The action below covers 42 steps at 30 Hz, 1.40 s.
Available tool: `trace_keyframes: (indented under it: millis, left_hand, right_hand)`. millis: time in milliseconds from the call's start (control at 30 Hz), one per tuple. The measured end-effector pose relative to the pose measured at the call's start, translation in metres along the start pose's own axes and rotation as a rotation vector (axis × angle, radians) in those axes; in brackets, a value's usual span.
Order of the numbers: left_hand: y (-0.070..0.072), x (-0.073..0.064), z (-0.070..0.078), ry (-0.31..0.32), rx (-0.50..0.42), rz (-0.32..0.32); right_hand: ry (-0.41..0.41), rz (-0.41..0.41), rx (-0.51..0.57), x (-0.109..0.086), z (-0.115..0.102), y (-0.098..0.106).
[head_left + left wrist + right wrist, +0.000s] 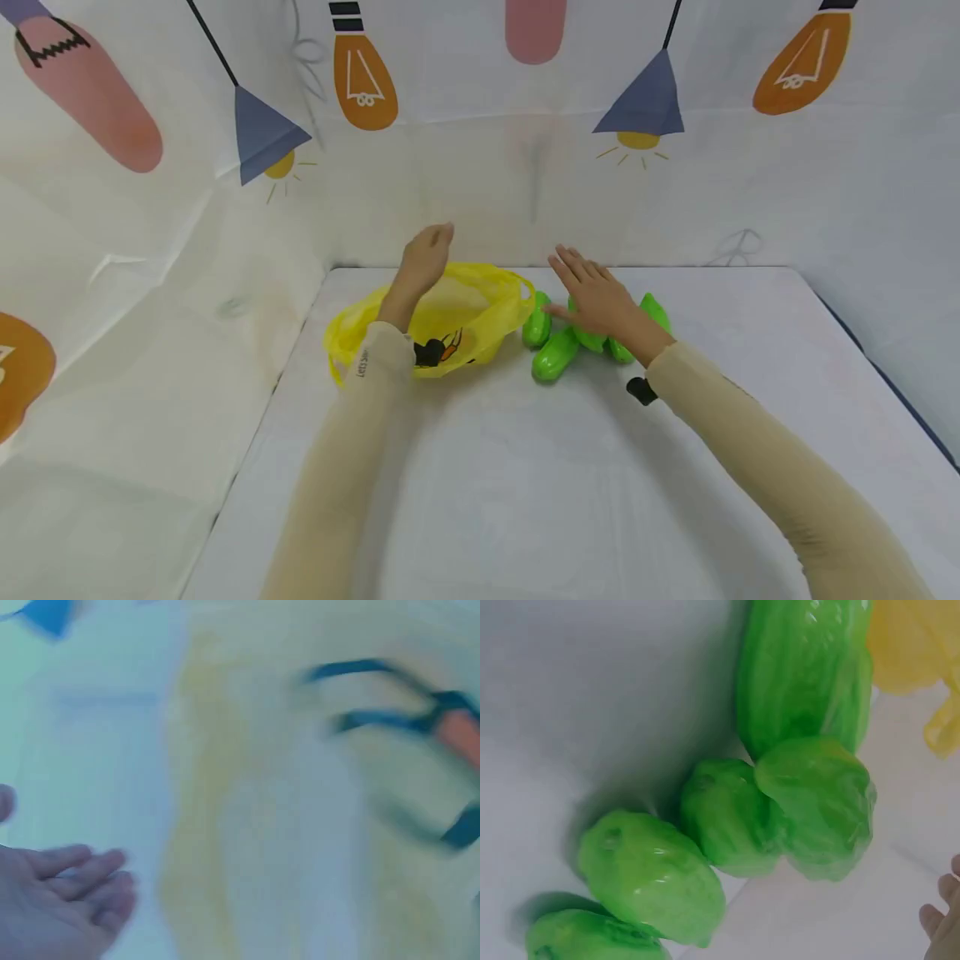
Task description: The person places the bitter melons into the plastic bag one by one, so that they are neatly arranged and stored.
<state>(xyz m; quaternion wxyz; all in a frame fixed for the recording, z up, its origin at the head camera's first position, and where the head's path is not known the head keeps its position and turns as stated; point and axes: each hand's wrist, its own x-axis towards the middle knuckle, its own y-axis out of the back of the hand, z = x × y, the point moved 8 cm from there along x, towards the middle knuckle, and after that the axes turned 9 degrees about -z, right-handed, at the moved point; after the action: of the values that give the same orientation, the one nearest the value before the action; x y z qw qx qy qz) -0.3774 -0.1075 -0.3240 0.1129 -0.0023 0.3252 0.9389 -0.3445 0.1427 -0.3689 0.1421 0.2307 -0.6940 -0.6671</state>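
My left hand (pixel 426 260) is raised over a yellow plastic bag (pixel 491 333), its fingers loosely bent and holding nothing. The bag stands with its mouth gaping upward; a dark and orange print on its front is partly hidden by my sleeve. In the left wrist view the bag is blurred beside my hand. To the right of the bag, my right hand (pixel 596 300) is spread flat above several glossy green vegetable- or fruit-shaped pieces (pixel 555 357), covering part of them. In the right wrist view these pieces (pixel 652 874) lie in a cluster, some long and some rounded, with shiny, film-like surfaces.
Both hands work near the back edge of a white table (pixel 480 492). Behind it and to the left hangs a white sheet (pixel 465 192) printed with lamps and bulbs. A small black object (pixel 641 390) shows by my right wrist.
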Motion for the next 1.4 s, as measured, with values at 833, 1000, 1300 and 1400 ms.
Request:
trace_keyframes:
  millis: [833, 1000, 1300, 1400]
  left_hand:
    - [0.067, -0.085, -0.181, 0.257, -0.283, -0.135]
    - [0.054, -0.086, -0.204, 0.26, -0.311, -0.218]
    - [0.042, -0.083, -0.224, 0.193, -0.398, -0.216]
    - [0.036, -0.082, -0.229, 0.197, -0.391, -0.218]
  right_hand:
    - [0.16, -0.173, -0.053, -0.017, -0.051, -0.059]
    - [0.188, -0.124, -0.038, -0.014, -0.051, -0.065]
    - [0.151, -0.157, -0.041, 0.002, -0.046, -0.067]
    - [0.156, -0.18, -0.063, 0.003, -0.046, -0.069]
